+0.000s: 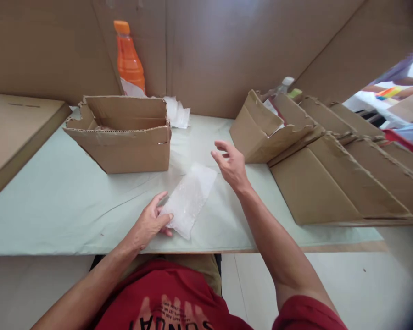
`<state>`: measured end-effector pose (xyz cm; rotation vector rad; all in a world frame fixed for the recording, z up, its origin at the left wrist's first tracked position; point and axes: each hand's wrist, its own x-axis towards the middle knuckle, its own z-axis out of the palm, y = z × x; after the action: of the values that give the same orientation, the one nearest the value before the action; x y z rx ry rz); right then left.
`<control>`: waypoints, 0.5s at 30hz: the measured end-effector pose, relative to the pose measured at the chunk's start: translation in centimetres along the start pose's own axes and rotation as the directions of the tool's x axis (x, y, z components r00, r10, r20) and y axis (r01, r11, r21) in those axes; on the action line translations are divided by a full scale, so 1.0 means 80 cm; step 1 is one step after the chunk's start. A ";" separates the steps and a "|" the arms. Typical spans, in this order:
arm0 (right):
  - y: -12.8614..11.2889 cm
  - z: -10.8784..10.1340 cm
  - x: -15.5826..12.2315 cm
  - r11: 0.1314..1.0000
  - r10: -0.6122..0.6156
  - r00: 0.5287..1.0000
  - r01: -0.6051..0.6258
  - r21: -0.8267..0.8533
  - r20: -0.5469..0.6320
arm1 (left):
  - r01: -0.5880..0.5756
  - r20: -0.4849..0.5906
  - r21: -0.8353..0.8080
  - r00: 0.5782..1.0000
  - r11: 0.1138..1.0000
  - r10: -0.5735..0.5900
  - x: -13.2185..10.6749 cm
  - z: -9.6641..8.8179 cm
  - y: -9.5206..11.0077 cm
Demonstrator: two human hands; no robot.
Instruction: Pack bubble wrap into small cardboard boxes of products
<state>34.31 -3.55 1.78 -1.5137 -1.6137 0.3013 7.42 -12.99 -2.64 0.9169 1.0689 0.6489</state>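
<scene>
A flat, whitish translucent bubble wrap pouch (189, 201) lies slantwise over the cloth-covered table. My left hand (153, 222) holds its lower left edge, the thumb on top and part of the fingers hidden by the pouch. Beyond the pouch's upper right corner is my right hand (232, 167), apart from it, with fingers curved and spread and nothing in them. An open cardboard box (137, 149) stands to the left, past my left hand. Close to the right of my right hand is another open box (253, 126) with a clear bottle (285, 85) inside.
Several cut cardboard boxes (316, 183) stand in rows at the right. An orange bottle (129, 59) and crumpled white wrap (178, 113) are behind the left box. A flat carton (24, 123) lies far left. Cardboard walls (206, 55) close off the back.
</scene>
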 end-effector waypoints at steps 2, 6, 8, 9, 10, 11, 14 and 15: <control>0.010 -0.001 -0.030 0.999 -0.047 0.997 0.047 0.004 0.066 | -0.006 0.003 -0.029 1.000 1.000 0.007 -0.004 -0.001 0.000; 0.016 0.002 -0.086 0.977 -0.136 0.883 0.194 -0.084 0.449 | 0.015 0.024 0.071 1.000 0.997 -0.017 -0.012 0.002 -0.005; 0.014 0.003 -0.099 0.964 -0.127 0.837 0.231 -0.134 0.533 | 0.050 0.037 0.117 0.998 0.992 -0.054 -0.016 0.002 -0.007; 0.012 0.001 -0.104 0.962 -0.125 0.836 0.234 -0.141 0.534 | 0.070 0.049 0.120 0.996 0.990 -0.077 -0.017 0.002 -0.007; 0.008 -0.005 -0.108 0.965 -0.131 0.838 0.229 -0.124 0.530 | 0.091 0.066 0.107 0.993 0.990 -0.099 -0.019 0.002 -0.006; 0.002 -0.012 -0.113 0.972 -0.143 0.832 0.219 -0.081 0.536 | 0.110 0.084 0.076 0.990 0.991 -0.117 -0.019 0.001 -0.005; -0.019 -0.036 -0.136 0.986 -0.170 0.765 0.135 0.103 0.621 | 0.153 0.130 -0.055 0.981 0.987 -0.145 -0.014 0.000 0.005; -0.024 -0.040 -0.145 0.986 -0.163 0.752 0.099 0.135 0.639 | 0.163 0.144 -0.097 0.978 0.982 -0.148 -0.010 0.000 0.009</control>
<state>33.77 -15.64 0.08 -1.2755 -2.1972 0.8923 7.11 -13.26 -1.65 0.7638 0.9626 0.5023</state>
